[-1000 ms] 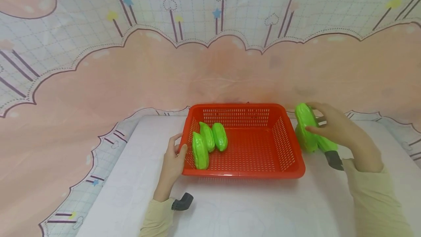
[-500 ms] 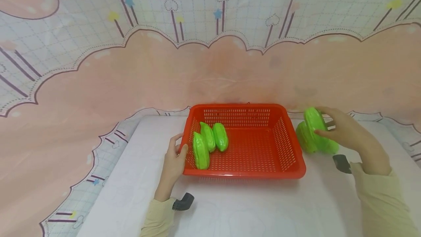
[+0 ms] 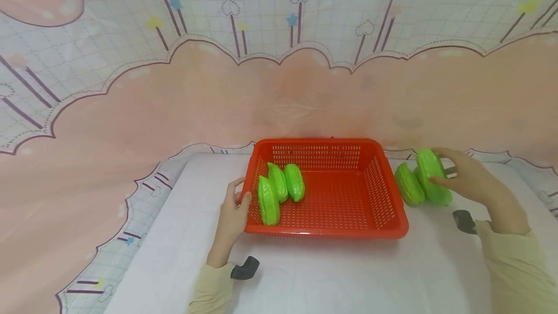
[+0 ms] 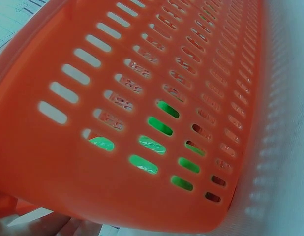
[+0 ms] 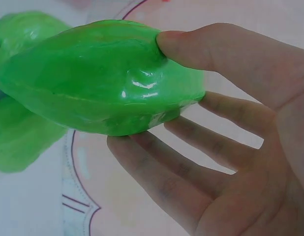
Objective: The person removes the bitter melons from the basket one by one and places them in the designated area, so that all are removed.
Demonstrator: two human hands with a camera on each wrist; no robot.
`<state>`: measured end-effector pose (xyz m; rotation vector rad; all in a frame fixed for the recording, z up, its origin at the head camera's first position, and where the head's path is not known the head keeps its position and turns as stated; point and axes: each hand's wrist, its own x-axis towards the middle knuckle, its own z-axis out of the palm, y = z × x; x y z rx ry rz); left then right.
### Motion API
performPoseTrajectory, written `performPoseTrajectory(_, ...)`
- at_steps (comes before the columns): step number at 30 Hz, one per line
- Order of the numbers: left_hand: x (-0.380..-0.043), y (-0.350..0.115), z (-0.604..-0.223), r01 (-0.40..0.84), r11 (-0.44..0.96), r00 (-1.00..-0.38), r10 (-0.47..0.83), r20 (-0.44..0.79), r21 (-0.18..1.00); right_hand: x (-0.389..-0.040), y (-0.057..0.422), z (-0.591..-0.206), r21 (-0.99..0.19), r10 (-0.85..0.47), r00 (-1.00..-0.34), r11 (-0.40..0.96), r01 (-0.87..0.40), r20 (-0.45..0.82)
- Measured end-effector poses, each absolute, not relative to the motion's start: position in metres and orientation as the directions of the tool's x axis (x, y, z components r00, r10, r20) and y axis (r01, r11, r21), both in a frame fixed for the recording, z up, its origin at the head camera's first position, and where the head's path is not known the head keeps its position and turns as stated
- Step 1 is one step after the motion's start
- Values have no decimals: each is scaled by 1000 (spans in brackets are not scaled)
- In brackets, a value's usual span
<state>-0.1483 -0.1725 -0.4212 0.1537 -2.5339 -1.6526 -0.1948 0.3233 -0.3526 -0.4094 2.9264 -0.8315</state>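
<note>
My left hand (image 3: 233, 214) grips the left rim of a red plastic basket (image 3: 322, 230), thumb over the edge. Three glossy green star fruits (image 3: 268, 200) lie against the basket's left side; green shows through the slots in the left wrist view. To the right of the basket, my right hand (image 3: 472, 178) holds another star fruit (image 5: 103, 78) between thumb and fingertips, its ridged side facing the wrist camera. Beside the held fruit, a star fruit (image 3: 410, 184) lies close to the basket's right wall. One more star fruit (image 3: 443, 196) is partly hidden beneath the held one.
The basket stands on a white table (image 3: 327, 275). Behind it hangs a patterned pink and white cloth (image 3: 218, 101). A dark camera mount (image 3: 245, 268) sits by the left sleeve, another mount (image 3: 464, 222) by the right.
My right hand has moved to the right with the held star fruit, away from the basket, uncovering the fruit beside the basket wall. The left hand stays at the rim.
</note>
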Motion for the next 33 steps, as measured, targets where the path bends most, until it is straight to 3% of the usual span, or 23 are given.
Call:
performPoseTrajectory(16, -148, -171, -422, -25, 410, -988, -149, 40, 912, -195, 354, -363, -489, -230, -973, 852, -186, -31)
performPoseTrajectory(22, -148, -171, -422, -22, 406, -988, -149, 43, 914, -196, 363, -365, -452, -238, -971, 865, -218, 12)
performPoseTrajectory(33, -149, -172, -422, -25, 409, -988, -149, 40, 912, -198, 378, -368, -410, -193, -980, 898, -160, -41)
